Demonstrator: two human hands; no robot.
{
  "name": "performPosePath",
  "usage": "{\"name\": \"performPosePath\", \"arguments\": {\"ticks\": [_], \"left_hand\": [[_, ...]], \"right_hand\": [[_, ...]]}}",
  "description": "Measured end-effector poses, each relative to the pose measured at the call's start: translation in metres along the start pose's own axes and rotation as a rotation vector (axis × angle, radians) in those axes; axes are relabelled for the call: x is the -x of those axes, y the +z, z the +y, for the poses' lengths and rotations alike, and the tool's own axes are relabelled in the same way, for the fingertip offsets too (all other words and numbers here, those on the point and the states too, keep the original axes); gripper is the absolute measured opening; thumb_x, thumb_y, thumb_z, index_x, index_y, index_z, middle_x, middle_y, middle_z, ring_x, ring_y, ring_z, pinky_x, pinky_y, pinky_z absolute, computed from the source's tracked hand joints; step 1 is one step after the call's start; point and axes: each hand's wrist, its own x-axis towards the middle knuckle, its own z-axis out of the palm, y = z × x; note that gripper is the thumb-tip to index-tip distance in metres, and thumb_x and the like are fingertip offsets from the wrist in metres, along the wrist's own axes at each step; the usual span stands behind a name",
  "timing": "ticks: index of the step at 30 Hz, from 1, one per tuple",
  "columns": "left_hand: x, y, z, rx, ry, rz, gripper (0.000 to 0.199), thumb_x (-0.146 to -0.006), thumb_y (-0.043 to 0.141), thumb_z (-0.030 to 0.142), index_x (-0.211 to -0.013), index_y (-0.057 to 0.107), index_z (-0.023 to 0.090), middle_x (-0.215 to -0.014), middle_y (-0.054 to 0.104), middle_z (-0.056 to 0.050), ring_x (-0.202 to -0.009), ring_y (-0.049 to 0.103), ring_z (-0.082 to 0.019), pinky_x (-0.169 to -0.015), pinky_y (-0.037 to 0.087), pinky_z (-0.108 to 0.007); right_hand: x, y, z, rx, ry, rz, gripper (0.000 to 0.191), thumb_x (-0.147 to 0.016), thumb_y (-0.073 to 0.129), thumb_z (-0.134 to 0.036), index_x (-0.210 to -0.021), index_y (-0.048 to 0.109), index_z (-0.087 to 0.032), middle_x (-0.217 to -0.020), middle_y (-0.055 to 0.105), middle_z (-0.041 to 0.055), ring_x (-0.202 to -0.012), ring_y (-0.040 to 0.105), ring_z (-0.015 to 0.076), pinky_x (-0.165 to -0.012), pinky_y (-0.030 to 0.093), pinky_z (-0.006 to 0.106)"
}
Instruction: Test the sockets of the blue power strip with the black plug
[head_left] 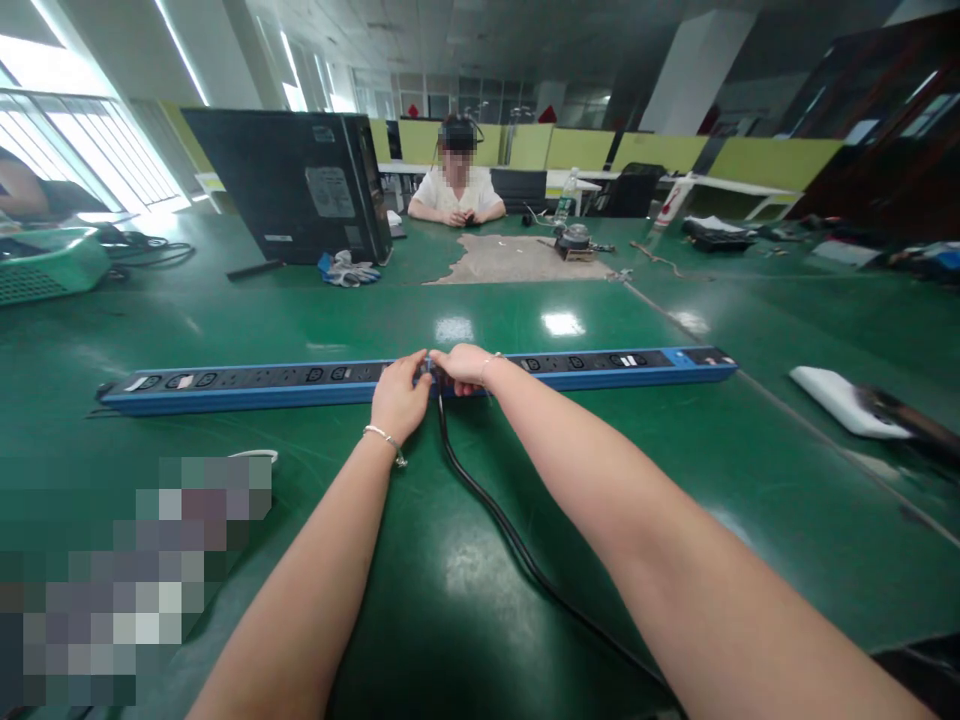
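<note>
A long blue and black power strip [247,392] with rows of sockets lies across the green table in front of me. My left hand [401,398] is closed around its middle, thumb and fingers bent over the strip. Beside it, my right hand [463,368] has its fingers curled over the sockets. A black power cable [480,485] runs from between my hands down towards the lower right. Its plug end sits at the right hand's fingers and is mostly hidden by them.
At the back left stands a black computer case [300,190], with gloves [349,268] in front. A green basket [60,265] is at the far left. Across the table sits a person [456,190]. A white object with a dark handle [847,400] lies at the right.
</note>
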Motion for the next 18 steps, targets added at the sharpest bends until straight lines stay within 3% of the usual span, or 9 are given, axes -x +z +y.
{"name": "performPosePath", "arguments": {"ticks": [2, 4, 5, 8, 10, 12, 15, 18], "left_hand": [[0.0, -0.008, 0.001, 0.016, -0.079, 0.016, 0.043, -0.085, 0.038, 0.031, -0.122, 0.054, 0.015, -0.116, 0.063, -0.009, -0.108, 0.055, -0.019, -0.097, 0.04, -0.032], [-0.006, -0.016, 0.003, 0.01, -0.167, -0.008, 0.043, -0.087, 0.035, 0.036, -0.121, 0.055, 0.018, -0.109, 0.066, -0.008, -0.101, 0.059, -0.02, -0.09, 0.044, -0.033], [-0.01, -0.02, 0.005, -0.004, -0.202, -0.031, 0.044, -0.087, 0.035, 0.039, -0.12, 0.055, 0.02, -0.106, 0.067, -0.007, -0.098, 0.061, -0.02, -0.087, 0.046, -0.033], [-0.029, -0.024, 0.016, -0.11, -0.234, -0.157, 0.047, -0.085, 0.034, 0.052, -0.114, 0.059, 0.024, -0.099, 0.069, -0.008, -0.094, 0.063, -0.025, -0.08, 0.048, -0.037], [-0.042, -0.021, 0.026, -0.215, -0.202, -0.281, 0.045, -0.082, 0.038, 0.055, -0.104, 0.063, 0.024, -0.099, 0.069, -0.01, -0.094, 0.063, -0.028, -0.079, 0.048, -0.038], [-0.049, -0.014, 0.035, -0.327, -0.163, -0.361, 0.038, -0.08, 0.043, 0.046, -0.099, 0.063, 0.02, -0.098, 0.069, -0.013, -0.093, 0.064, -0.029, -0.078, 0.048, -0.038], [-0.051, -0.004, 0.045, -0.461, -0.127, -0.342, 0.032, -0.081, 0.04, 0.028, -0.101, 0.061, 0.015, -0.093, 0.069, -0.017, -0.088, 0.066, -0.03, -0.074, 0.049, -0.039], [-0.046, 0.003, 0.051, -0.517, -0.125, -0.311, 0.033, -0.083, 0.035, 0.025, -0.104, 0.058, 0.014, -0.089, 0.069, -0.018, -0.085, 0.066, -0.029, -0.071, 0.049, -0.039]], "right_hand": [[0.011, -0.001, 0.027, -0.03, -0.016, 0.152, 0.057, -0.094, 0.023, -0.044, -0.078, 0.068, -0.012, -0.065, 0.068, 0.0086, -0.058, 0.062, 0.014, -0.061, 0.046, 0.022], [0.022, 0.003, 0.057, 0.044, 0.05, 0.468, 0.047, -0.093, 0.026, -0.038, -0.088, 0.067, -0.016, -0.084, 0.07, 0.0103, -0.075, 0.064, 0.0175, -0.07, 0.045, 0.025], [0.027, 0.006, 0.072, 0.079, 0.088, 0.566, 0.045, -0.093, 0.027, -0.035, -0.09, 0.067, -0.017, -0.09, 0.069, 0.0111, -0.082, 0.063, 0.0196, -0.074, 0.045, 0.028], [0.038, 0.024, 0.106, 0.163, 0.06, 0.765, 0.037, -0.091, 0.032, -0.029, -0.1, 0.067, -0.019, -0.106, 0.066, 0.0109, -0.101, 0.056, 0.0225, -0.087, 0.04, 0.032], [0.041, 0.037, 0.12, 0.204, 0.005, 0.838, 0.036, -0.09, 0.036, -0.03, -0.111, 0.064, -0.021, -0.124, 0.058, 0.0092, -0.115, 0.048, 0.0237, -0.096, 0.034, 0.037], [0.04, 0.047, 0.127, 0.237, -0.023, 0.86, 0.038, -0.091, 0.035, -0.032, -0.12, 0.059, -0.024, -0.134, 0.05, 0.006, -0.125, 0.039, 0.0237, -0.103, 0.026, 0.041], [0.037, 0.055, 0.13, 0.254, -0.018, 0.855, 0.041, -0.093, 0.032, -0.034, -0.125, 0.055, -0.027, -0.137, 0.048, 0.0031, -0.128, 0.035, 0.0224, -0.107, 0.019, 0.044], [0.036, 0.055, 0.13, 0.244, -0.006, 0.851, 0.041, -0.093, 0.031, -0.034, -0.126, 0.055, -0.027, -0.137, 0.048, 0.003, -0.128, 0.036, 0.0217, -0.107, 0.018, 0.043]]}}
